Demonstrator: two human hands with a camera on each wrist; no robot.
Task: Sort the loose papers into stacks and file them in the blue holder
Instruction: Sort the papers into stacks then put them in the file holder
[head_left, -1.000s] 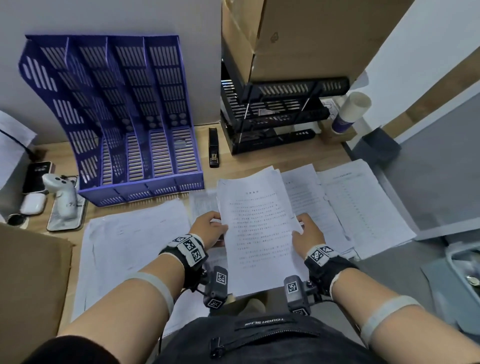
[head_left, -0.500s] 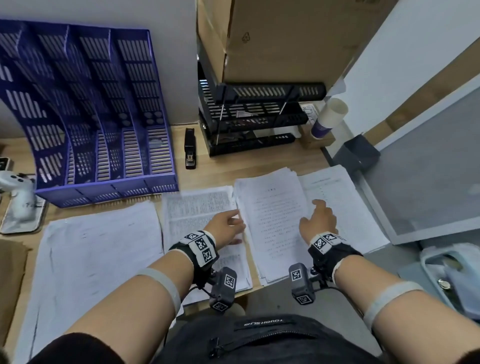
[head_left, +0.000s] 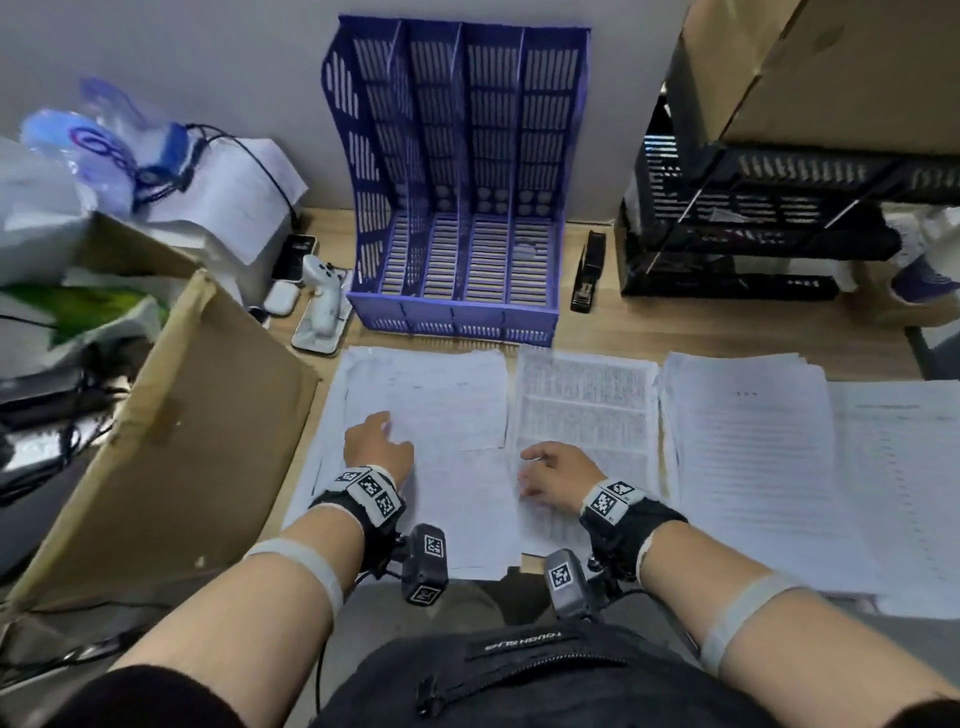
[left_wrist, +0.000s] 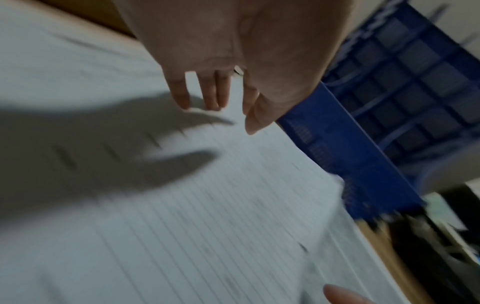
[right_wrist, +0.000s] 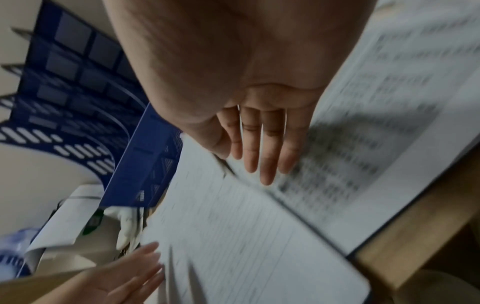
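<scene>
The blue holder (head_left: 452, 182) stands upright at the back of the desk with its compartments empty. Several paper stacks lie side by side in front of it: a left stack (head_left: 431, 395), a densely printed middle stack (head_left: 587, 405), a right stack (head_left: 748, 452) and a far-right stack (head_left: 898, 467). My left hand (head_left: 382, 428) hovers with straight fingers over the left stack (left_wrist: 207, 205) and casts a shadow on it. My right hand (head_left: 535, 467) is spread flat where the left stack (right_wrist: 246, 246) meets the middle stack (right_wrist: 350, 154). Neither hand holds anything.
A tilted cardboard box (head_left: 171, 441) stands close on the left. Small devices (head_left: 322, 296) and a phone (head_left: 293, 254) lie beside the holder, and a black stapler (head_left: 584, 280) on its right. Black trays (head_left: 769, 228) under a cardboard box (head_left: 831, 67) fill the back right.
Both hands held a sheaf, laid it on the right stack and let go. They have since moved left to the left and middle stacks. The head view has swung left.
</scene>
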